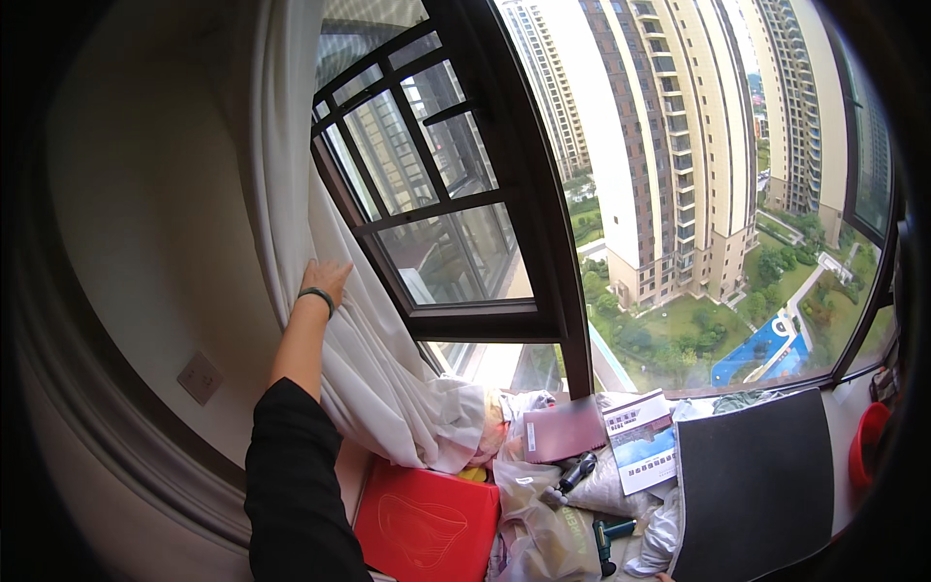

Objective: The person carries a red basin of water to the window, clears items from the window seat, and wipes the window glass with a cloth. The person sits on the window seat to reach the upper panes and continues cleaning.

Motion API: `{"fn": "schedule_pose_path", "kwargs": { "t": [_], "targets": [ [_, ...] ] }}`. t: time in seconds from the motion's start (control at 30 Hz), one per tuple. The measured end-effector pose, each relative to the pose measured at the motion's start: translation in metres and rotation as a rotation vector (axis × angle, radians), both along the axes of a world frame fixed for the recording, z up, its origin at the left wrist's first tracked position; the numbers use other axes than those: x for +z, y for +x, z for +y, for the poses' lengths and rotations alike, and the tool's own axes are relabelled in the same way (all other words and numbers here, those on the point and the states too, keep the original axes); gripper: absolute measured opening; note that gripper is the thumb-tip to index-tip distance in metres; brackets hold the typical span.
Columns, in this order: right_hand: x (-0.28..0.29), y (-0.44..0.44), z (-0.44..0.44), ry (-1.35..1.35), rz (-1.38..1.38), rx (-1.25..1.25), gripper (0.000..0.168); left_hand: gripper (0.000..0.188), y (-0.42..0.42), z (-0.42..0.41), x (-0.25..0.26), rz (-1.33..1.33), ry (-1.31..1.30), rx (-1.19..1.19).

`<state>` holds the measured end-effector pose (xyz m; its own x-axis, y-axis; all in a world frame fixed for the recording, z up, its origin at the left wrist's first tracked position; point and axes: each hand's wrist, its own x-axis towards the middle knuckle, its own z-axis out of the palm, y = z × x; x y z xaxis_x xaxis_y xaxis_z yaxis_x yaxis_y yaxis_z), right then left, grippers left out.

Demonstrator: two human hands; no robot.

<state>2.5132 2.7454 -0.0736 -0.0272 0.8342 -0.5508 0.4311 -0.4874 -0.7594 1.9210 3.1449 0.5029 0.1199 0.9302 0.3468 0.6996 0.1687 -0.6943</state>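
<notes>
My left hand [326, 280], with a dark bangle at the wrist, lies against the white curtain [371, 364] at the left side of the window; whether its fingers grip the cloth cannot be told. The curtain hangs in folds, its lower end bunched on the windowsill. To its right is a dark-framed window [465, 247] with a barred pane. Of my right hand [663, 577], only a fingertip shows at the bottom edge, by the black board [756, 480]; what it holds is hidden.
On the sill lie a red box [429, 520], a plastic bag [534, 509], a pink notebook [560, 433], a printed booklet [640, 444], a dark massage gun [578, 471] and a green massage gun [607, 542]. A red basin [865, 444] stands far right. A switch plate [199, 378] is on the left wall.
</notes>
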Motion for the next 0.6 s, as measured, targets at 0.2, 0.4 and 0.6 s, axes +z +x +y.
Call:
{"fn": "schedule_pose_path", "kwargs": {
  "t": [0.2, 0.4, 0.6],
  "targets": [
    [-0.034, 0.012, -0.049, -0.034, 0.064, -0.045, 0.047, 0.051, 0.057, -0.003, 0.006, -0.118, -0.106, 0.200],
    [-0.122, 0.039, -0.054, 0.136, 0.043, -0.021, 0.034, 0.056, 0.072, 0.004, 0.006, -0.240, -0.043, 0.228],
    [-0.020, 0.038, -0.006, -0.106, 0.135, -0.057, 0.051, 0.064, 0.055, 0.017, -0.008, -0.272, -0.003, 0.078]
  ]
}}
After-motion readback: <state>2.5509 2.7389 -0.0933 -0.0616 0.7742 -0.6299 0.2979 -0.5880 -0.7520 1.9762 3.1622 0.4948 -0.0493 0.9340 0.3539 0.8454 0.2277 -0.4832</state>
